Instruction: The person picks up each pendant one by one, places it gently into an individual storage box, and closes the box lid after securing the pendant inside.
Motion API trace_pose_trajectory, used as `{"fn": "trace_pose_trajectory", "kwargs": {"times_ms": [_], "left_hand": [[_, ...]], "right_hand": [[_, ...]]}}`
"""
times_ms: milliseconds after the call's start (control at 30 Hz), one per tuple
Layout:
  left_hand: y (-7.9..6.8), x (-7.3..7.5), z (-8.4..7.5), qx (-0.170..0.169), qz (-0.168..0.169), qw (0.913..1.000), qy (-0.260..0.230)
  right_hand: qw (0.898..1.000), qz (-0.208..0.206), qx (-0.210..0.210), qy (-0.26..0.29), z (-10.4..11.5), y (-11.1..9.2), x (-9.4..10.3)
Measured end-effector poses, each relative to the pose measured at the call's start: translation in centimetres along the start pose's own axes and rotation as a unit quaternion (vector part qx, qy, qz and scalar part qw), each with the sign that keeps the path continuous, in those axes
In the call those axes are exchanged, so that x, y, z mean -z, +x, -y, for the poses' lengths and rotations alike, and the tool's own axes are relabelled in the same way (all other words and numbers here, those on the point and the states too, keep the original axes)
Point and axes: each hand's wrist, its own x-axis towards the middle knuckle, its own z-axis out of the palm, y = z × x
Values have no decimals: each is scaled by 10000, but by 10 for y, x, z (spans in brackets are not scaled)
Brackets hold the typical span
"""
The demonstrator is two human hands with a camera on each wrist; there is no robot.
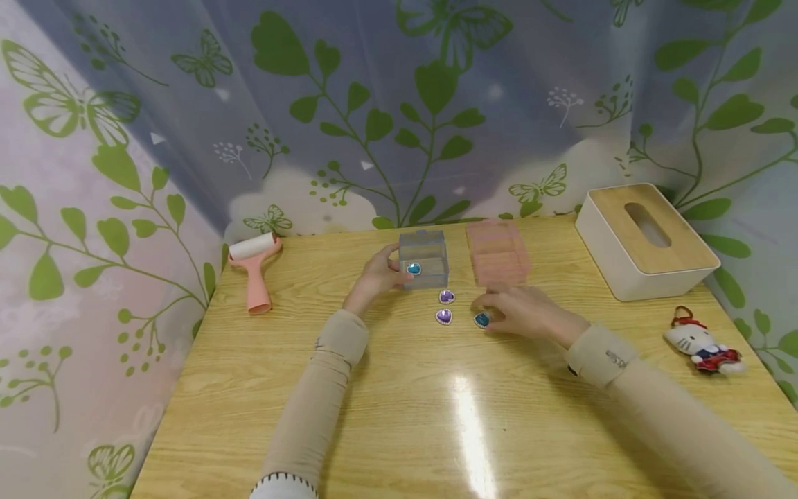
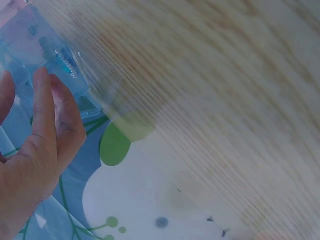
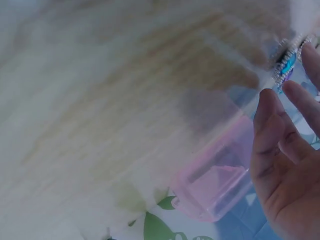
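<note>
My left hand grips the left side of a small see-through bluish plastic box, its thumb toward the near side. A blue heart-shaped gem with a silvery beaded rim shows at the box, just by that thumb. My right hand is low over the table, thumb and fingers pinching a second blue heart gem. Two purple heart gems lie between the hands, one nearer than the other. In the right wrist view, the beaded gem appears by the fingertips.
A see-through pink plastic box stands just beyond my right hand. Farther right are a wood-topped tissue box and a cat plush keychain. A pink lint roller lies at left. Patterned cloth hangs behind the table.
</note>
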Motion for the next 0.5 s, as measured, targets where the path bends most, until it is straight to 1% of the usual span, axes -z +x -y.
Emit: {"fn": "trace_pose_trajectory", "kwargs": {"times_ms": [200,267,500], "left_hand": [[0,0,2,-36,42,10000,-74],[0,0,2,-29,35,10000,-72],[1,0,0,-57,-38,10000,65]], "right_hand": [[9997,18,-11,-227,0,0,-6],[9994,-49,49,-345,0,0,-8],[9944,-555,447,-782,0,3,-11]]}}
